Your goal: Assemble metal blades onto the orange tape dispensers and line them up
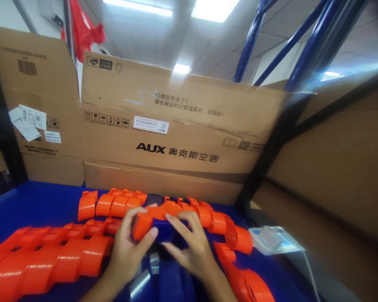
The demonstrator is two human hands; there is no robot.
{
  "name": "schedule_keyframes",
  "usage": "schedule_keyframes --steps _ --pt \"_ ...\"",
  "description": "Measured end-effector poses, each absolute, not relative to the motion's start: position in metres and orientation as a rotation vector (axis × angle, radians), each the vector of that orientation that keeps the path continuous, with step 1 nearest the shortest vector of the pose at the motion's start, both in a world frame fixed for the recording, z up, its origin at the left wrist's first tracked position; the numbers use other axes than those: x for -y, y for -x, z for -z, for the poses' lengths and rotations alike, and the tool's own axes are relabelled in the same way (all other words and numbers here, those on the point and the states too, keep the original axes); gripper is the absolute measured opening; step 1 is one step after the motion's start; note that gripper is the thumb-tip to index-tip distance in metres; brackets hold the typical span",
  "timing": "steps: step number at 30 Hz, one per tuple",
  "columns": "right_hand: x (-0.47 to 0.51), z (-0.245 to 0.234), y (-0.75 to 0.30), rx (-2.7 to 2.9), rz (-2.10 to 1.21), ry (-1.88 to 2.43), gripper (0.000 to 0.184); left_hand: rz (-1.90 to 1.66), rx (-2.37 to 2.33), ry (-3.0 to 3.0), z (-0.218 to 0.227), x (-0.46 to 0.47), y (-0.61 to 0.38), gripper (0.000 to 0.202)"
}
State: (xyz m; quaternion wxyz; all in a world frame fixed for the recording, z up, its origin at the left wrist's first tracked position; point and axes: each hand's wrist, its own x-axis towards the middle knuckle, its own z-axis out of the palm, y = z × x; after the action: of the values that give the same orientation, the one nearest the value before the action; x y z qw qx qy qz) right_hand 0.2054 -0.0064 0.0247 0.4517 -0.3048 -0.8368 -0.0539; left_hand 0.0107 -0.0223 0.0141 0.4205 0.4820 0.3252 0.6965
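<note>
Both of my hands meet on one orange plastic curved piece (151, 220) with a dark blue part (165, 233) under it, low in the middle of the view. My left hand (129, 247) grips its left end, thumb across the front. My right hand (192, 247) has its fingers curled over the top and the blue part. Behind it runs a chain of joined orange segments (208, 216). More stacked orange segments (50, 256) lie to the left on the blue table (34, 205).
Large brown cardboard boxes (176, 138) wall the table's back and right side. A clear plastic bag (272, 239) lies at the right. Small metal pieces (141, 283) sit below my hands. Blue rack beams (302, 46) rise at upper right.
</note>
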Motion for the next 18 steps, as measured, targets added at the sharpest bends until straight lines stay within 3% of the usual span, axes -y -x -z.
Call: schedule_keyframes --steps 9,18 --pt "0.0066 -0.0245 -0.2039 2.064 0.125 0.764 0.068 -1.765 -0.848 -1.222 -0.0111 0.0226 -0.0103 0.035" --pt "0.011 -0.0264 -0.1993 2.048 0.072 0.803 0.071 -1.721 -0.832 -1.083 -0.0087 0.0147 -0.0086 0.046"
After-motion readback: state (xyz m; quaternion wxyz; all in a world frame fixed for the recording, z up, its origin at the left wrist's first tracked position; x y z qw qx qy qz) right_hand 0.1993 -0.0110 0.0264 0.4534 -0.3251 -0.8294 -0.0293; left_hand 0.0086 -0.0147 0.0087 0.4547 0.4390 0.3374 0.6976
